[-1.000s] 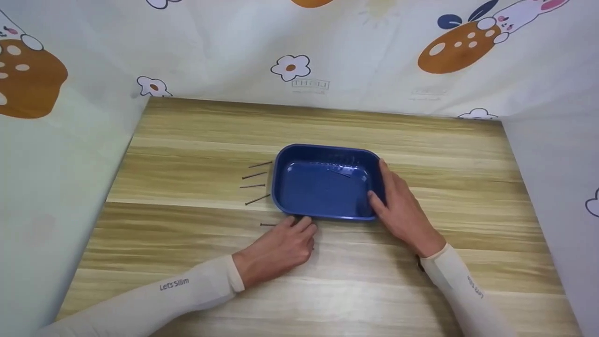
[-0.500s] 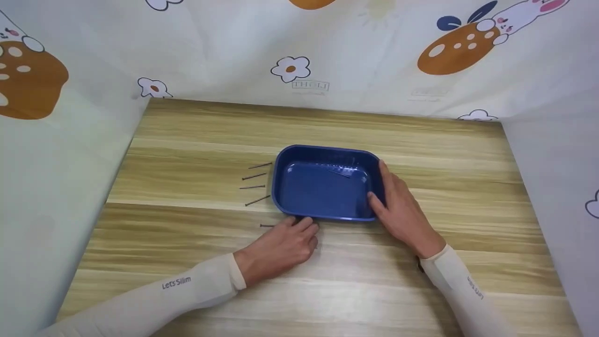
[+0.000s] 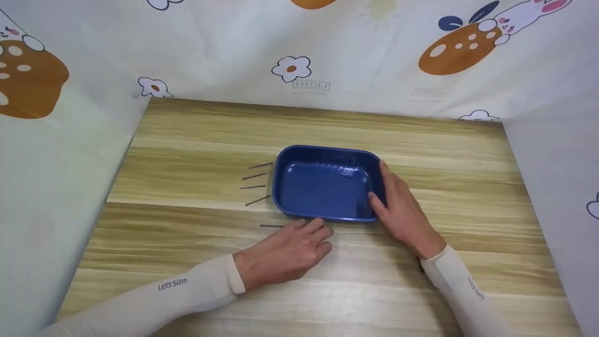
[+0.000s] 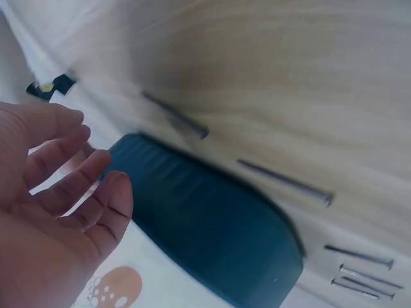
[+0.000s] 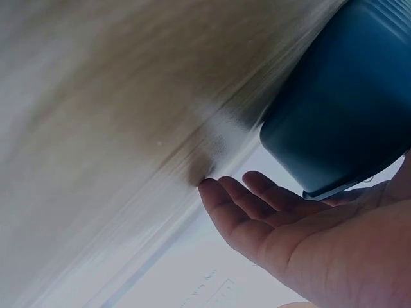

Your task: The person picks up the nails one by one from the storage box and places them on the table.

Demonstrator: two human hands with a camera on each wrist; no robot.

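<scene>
A blue rectangular tray (image 3: 323, 192) sits on the table, with a thin dark line, perhaps a nail, on its floor. My right hand (image 3: 405, 213) holds its right end, thumb inside the rim and fingers outside. Just in front of the tray is my left hand (image 3: 288, 250); the left wrist view shows its fingers (image 4: 115, 212) loosely bent around nothing. Beside the tray's front wall lie a nail (image 4: 286, 183) and another nail (image 4: 176, 115); the hand hides the latter from the head view. Several more nails (image 3: 254, 176) form a column left of the tray.
The wood-grain table (image 3: 187, 238) carries the tray and nails. Pale printed cloth (image 3: 224, 56) rises along its back and both sides, with orange and flower patterns.
My left hand has shifted slightly right and its fingers have spread a little, uncovering more of the nail in front of the tray. The right hand and tray have stayed in place.
</scene>
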